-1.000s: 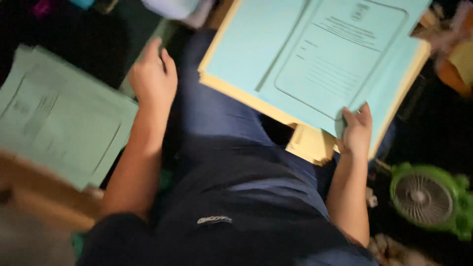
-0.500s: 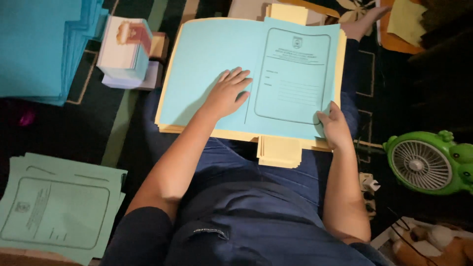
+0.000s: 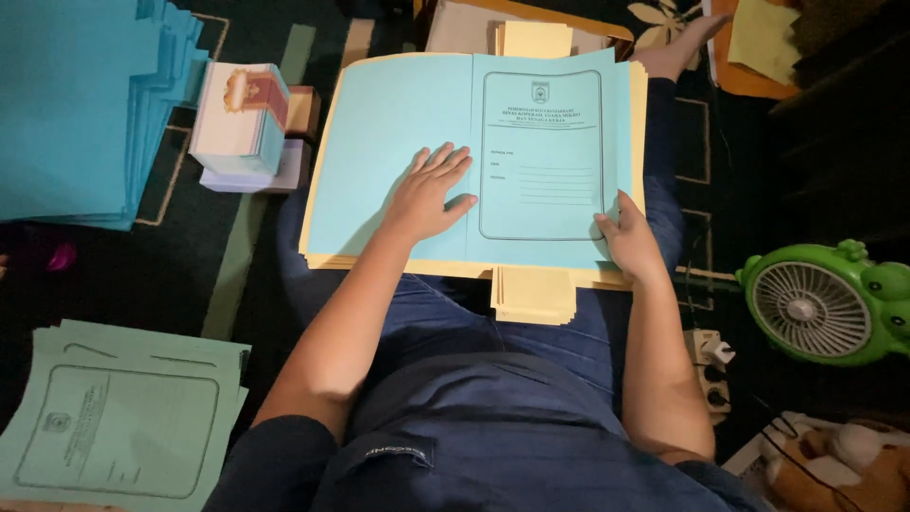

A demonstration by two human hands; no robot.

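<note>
A light blue paper folder cover point(image 3: 379, 133) lies spread flat on a stack of yellow sheets point(image 3: 531, 289) across my lap. Its right half carries a printed frame with lines. My left hand point(image 3: 428, 194) lies flat on the cover near the centre fold, fingers spread. At the cover's lower right edge, my right hand point(image 3: 627, 239) pinches the paper between thumb and fingers.
A tall pile of blue covers point(image 3: 81, 104) sits at the upper left, with a stack of small booklets point(image 3: 242, 123) beside it. Folded green covers point(image 3: 123, 427) lie at the lower left. A green frog-shaped fan point(image 3: 820, 303), a power strip point(image 3: 709, 365) and a plush toy point(image 3: 844, 465) are on the right.
The blue cover came down from a raised tilt to lie flat on the lap. My left hand moved onto it and pressed near the fold; my right hand kept the right edge.
</note>
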